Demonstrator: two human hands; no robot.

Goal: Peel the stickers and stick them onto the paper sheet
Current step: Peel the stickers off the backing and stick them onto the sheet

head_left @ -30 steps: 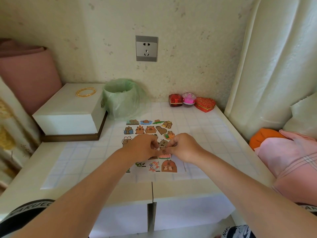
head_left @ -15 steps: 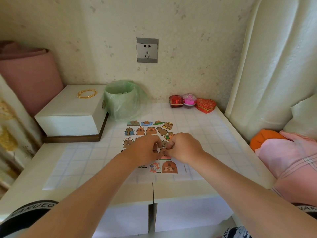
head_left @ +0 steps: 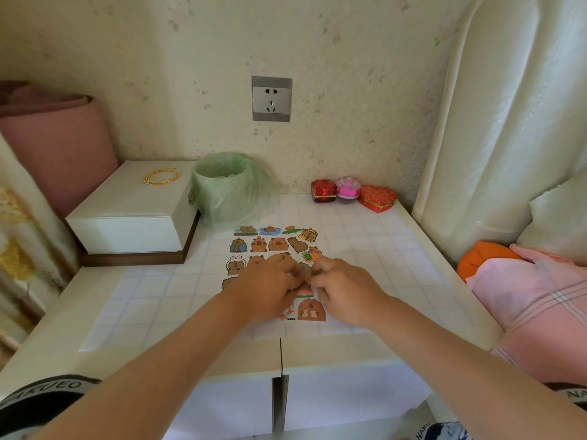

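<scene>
Two hands meet over the middle of the sticker sheet (head_left: 275, 246), which lies flat on the grid-lined paper sheet (head_left: 158, 296) at the centre-front of the white table (head_left: 57, 338). The sheet's long axis runs from the person toward the wall. The cartoon animals stand head-up toward the wall, so the top edge points at the green-bagged bin (head_left: 225, 188). The left hand (head_left: 265, 289) is back-up, fingers curled down onto the middle rows. The right hand (head_left: 344, 290) sits just beside it, fingers bent in toward the left one's, touching or nearly so. Fingertips are blurred and covered by knuckles, so I cannot tell whether either hand pinches a sticker or only presses the sheet. The hands hide the middle and lower-left stickers. The top two rows, part of the third and a brown sticker (head_left: 311, 309) at the near right corner show clearly. The sheet's white edges are hard to separate from the paper under it. A white box (head_left: 127, 217) with a gold bangle (head_left: 161, 176) on it sits back left. Small red and pink boxes (head_left: 352, 193) sit back right by the wall, well apart from the sheet. Both forearms are cut off at the bottom edge.
</scene>
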